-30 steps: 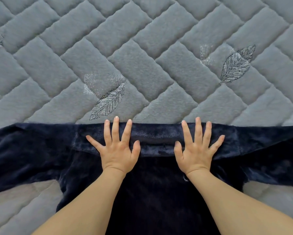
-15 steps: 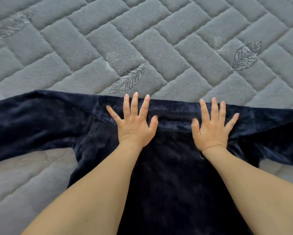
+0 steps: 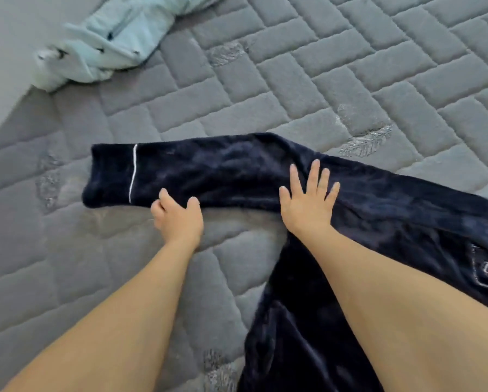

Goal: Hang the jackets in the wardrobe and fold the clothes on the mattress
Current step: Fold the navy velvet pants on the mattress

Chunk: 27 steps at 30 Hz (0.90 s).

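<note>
So the dark navy fleece top (image 3: 350, 210) lies spread on the grey quilted mattress (image 3: 293, 80), one sleeve (image 3: 197, 171) stretched out to the left with a thin white stripe (image 3: 133, 173) near the cuff. The left hand (image 3: 179, 217) has its grip curled around the lower edge of that sleeve, pinching the fabric I think, though the fingertips are tucked out of sight. The right hand (image 3: 307, 202) rests flat with fingers spread at the shoulder. A pale blue garment (image 3: 109, 43) sits crumpled at the far left edge.
</note>
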Each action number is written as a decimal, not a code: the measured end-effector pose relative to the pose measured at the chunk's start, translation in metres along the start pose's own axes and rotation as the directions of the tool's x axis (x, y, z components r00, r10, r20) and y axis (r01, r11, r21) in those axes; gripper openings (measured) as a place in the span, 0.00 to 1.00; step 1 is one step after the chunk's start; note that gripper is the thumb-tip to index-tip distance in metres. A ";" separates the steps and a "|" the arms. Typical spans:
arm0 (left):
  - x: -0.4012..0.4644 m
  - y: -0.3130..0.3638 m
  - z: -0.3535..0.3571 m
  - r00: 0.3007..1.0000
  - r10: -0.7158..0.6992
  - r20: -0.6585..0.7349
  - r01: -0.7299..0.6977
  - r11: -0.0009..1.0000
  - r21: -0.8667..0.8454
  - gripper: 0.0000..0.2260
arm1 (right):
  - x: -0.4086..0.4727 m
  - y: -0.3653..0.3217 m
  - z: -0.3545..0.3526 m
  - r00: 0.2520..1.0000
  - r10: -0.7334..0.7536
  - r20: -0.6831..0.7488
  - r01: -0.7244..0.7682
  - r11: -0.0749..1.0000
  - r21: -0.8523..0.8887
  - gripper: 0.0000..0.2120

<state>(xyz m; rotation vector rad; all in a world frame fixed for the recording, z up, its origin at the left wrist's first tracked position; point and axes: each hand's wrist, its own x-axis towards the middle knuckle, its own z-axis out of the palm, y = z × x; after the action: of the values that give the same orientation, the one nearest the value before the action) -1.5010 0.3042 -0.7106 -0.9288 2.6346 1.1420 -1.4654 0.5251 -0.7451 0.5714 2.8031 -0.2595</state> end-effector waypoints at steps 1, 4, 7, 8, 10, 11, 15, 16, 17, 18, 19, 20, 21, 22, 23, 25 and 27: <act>0.018 0.003 -0.015 0.976 -0.210 -0.054 0.193 0.955 -0.226 0.31 | -0.002 -0.020 0.008 1.000 -0.019 -0.012 0.019 1.000 -0.013 0.30; 0.057 0.007 -0.040 0.810 -0.576 0.112 0.487 0.554 -0.675 0.30 | -0.008 -0.045 0.032 0.996 0.015 -0.090 -0.018 0.999 -0.041 0.30; 0.077 0.001 -0.046 0.793 -0.558 0.244 0.505 0.380 -0.775 0.24 | -0.001 -0.044 0.045 0.987 0.022 -0.158 -0.034 0.997 -0.076 0.31; 0.082 -0.003 -0.045 0.799 -0.544 0.255 0.504 0.376 -0.778 0.23 | 0.002 -0.045 0.048 0.986 0.017 -0.165 -0.031 0.996 -0.081 0.31; 0.091 -0.009 -0.042 0.809 -0.523 0.268 0.509 0.396 -0.764 0.24 | 0.003 -0.049 0.052 0.985 0.018 -0.170 -0.033 0.996 -0.081 0.31; 0.091 -0.011 -0.041 0.811 -0.514 0.280 0.518 0.409 -0.751 0.22 | 0.002 -0.050 0.053 0.984 0.015 -0.177 -0.032 0.995 -0.090 0.31; 0.080 -0.003 -0.043 0.843 -0.453 0.291 0.495 0.441 -0.748 0.16 | 0.002 -0.050 0.047 0.987 0.005 -0.162 -0.020 0.996 -0.088 0.31; 0.076 0.002 -0.044 0.865 -0.425 0.267 0.463 0.468 -0.752 0.16 | 0.002 -0.051 0.045 0.990 0.003 -0.142 -0.014 0.997 -0.079 0.31; 0.071 0.008 -0.045 0.893 -0.386 0.233 0.417 0.508 -0.754 0.15 | 0.003 -0.051 0.043 0.994 -0.006 -0.106 0.000 0.998 -0.059 0.32; 0.065 0.014 -0.046 0.923 -0.336 0.186 0.355 0.562 -0.747 0.12 | 0.005 -0.050 0.038 0.998 -0.026 -0.055 0.026 1.000 -0.009 0.32; 0.056 0.022 -0.046 0.952 -0.272 0.139 0.284 0.619 -0.732 0.09 | 0.007 -0.047 0.032 0.999 -0.051 -0.008 0.051 0.996 0.076 0.32; 0.045 0.032 -0.044 0.974 -0.201 0.105 0.215 0.672 -0.709 0.06 | 0.008 -0.041 0.023 0.997 -0.078 0.026 0.071 0.977 0.203 0.30; 0.031 0.044 -0.039 0.988 -0.130 0.084 0.152 0.709 -0.688 0.05 | 0.006 -0.032 0.012 0.994 -0.100 0.048 0.075 0.922 0.379 0.27; 0.014 0.056 -0.032 0.996 -0.057 0.068 0.088 0.738 -0.669 0.04 | -0.002 -0.018 0.000 0.994 -0.102 0.037 0.063 0.818 0.572 0.22; -0.005 0.069 -0.022 0.999 0.022 0.047 0.014 0.765 -0.643 0.05 | -0.014 -0.001 -0.010 0.998 -0.068 0.006 0.043 0.686 0.726 0.17; -0.051 0.096 0.002 0.979 0.203 0.024 -0.157 0.825 -0.542 0.07 | -0.048 0.042 -0.027 0.995 0.078 -0.055 0.003 0.548 0.836 0.14; -0.107 0.121 0.033 0.919 0.394 0.035 -0.346 0.843 -0.412 0.07 | -0.080 0.102 -0.038 0.964 0.258 -0.069 -0.075 0.508 0.858 0.15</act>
<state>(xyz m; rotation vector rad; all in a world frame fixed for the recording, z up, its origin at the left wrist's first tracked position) -1.4900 0.4434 -0.6227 -0.3715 2.5977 1.8152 -1.3620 0.5974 -0.6978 1.1034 2.5689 -1.6899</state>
